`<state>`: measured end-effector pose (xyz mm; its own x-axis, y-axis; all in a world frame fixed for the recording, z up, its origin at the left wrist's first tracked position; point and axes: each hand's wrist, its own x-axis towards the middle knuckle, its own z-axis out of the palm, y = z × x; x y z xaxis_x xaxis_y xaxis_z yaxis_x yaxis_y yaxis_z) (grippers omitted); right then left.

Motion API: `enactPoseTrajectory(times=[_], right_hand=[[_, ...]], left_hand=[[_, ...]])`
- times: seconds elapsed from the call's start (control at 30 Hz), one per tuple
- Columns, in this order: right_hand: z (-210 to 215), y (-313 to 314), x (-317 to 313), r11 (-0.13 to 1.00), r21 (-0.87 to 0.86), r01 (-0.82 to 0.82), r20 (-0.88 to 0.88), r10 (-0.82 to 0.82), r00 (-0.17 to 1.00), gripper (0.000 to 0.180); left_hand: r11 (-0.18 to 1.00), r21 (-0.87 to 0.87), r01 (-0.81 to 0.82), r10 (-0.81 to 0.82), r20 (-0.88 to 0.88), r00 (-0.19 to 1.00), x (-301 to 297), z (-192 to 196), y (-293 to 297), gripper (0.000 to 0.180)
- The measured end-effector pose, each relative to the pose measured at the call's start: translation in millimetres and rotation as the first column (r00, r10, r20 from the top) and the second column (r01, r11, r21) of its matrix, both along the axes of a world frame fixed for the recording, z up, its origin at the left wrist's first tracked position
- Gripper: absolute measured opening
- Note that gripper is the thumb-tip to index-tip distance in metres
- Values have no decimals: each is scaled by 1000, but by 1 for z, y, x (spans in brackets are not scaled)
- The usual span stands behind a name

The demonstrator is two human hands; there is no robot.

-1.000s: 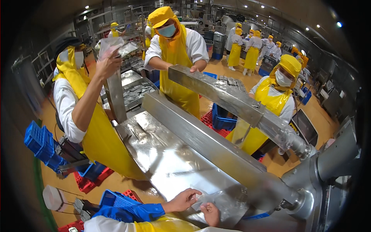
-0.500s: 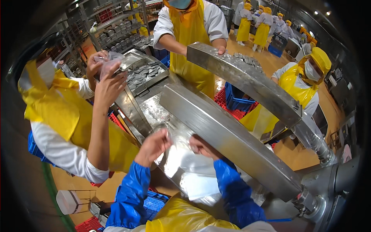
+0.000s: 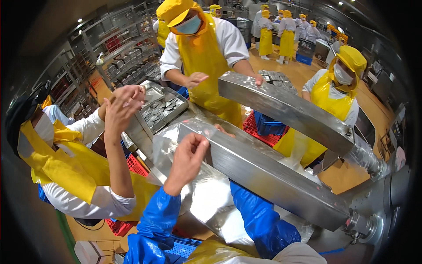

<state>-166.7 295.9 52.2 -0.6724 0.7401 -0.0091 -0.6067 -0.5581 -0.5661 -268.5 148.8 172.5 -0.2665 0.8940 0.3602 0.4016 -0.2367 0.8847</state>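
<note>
Two blue sleeves [image 3: 162, 213] show below. Mid-frame, the left hand [image 3: 188, 159] pinches one clear bag [image 3: 163, 148] at the nearer of two metal boxes [image 3: 272, 180]; the right hand [image 3: 224, 130] hides mostly behind it, grip unclear. One worker [image 3: 210, 66], top middle, touches the farther box [image 3: 283, 109].

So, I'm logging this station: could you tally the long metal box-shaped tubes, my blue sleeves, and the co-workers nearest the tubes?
Metal tubes: 2
Blue sleeves: 2
Nearest co-workers: 3
Total: 7
</note>
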Motion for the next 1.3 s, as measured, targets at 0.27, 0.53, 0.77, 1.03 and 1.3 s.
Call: enactPoseTrajectory(times=[0.27, 0.53, 0.77, 1.03, 1.3], right_hand=[[-33, -61, 192, 930, -32, 367, 33, -366, 930, 32], [-105, -185, 381, 636, -253, 729, -135, -770, 624, 33], [-197, -438, 464, 613, -171, 771, 657, -512, 553, 24], [-202, -471, 479, 577, -203, 791, 740, -438, 510, 25], [-196, -520, 523, 557, 71, 827, 871, -438, 221, 23]], left_hand=[[871, 64, 487, -454, -272, 848, 153, 23, -62, 23], [864, 6, 504, -212, -903, 375, 196, 34, -61, 106], [839, 339, 426, 123, -881, 457, 231, -15, -45, 95], [812, 312, 494, 43, -875, 481, 351, -4, -77, 87], [812, 332, 481, 92, -885, 455, 319, -13, -68, 95]])
